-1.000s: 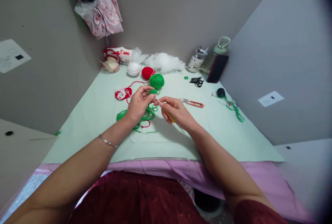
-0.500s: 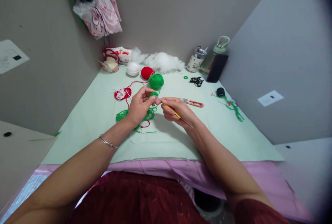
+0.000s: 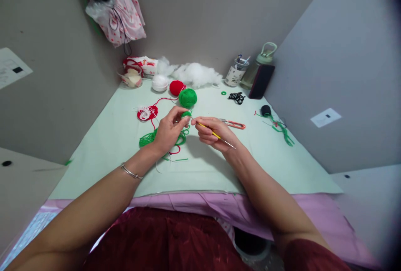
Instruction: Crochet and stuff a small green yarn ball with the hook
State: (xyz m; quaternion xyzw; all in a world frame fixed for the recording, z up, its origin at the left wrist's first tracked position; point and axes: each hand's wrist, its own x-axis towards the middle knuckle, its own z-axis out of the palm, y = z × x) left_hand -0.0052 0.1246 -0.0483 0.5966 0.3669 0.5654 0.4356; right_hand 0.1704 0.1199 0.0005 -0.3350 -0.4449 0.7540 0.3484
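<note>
My left hand (image 3: 171, 129) pinches a small piece of green crochet work (image 3: 186, 113) between thumb and fingers. In my right hand (image 3: 213, 131) is a crochet hook (image 3: 216, 134) with a yellow grip, its far metal end pointing back over my wrist. The hook's front tip meets the green piece, though the exact stitch is too small to make out. Loose green yarn (image 3: 147, 139) lies in a tangle under and beside my left hand. Just beyond the hands sits a green yarn ball (image 3: 188, 98), with a red yarn ball (image 3: 177, 88) behind it.
White stuffing (image 3: 197, 74) lines the back wall. To the left lies a red and white yarn piece (image 3: 147, 113). An orange cutter (image 3: 233, 124), black scissors (image 3: 237, 98), a phone (image 3: 262, 82), a pen cup (image 3: 235, 72) and a black spool (image 3: 265, 111) are on the right.
My right hand has turned slightly, so more of the hook's yellow grip and rear metal end shows. My left hand keeps its pinch on the green piece. The view has shifted a little.
</note>
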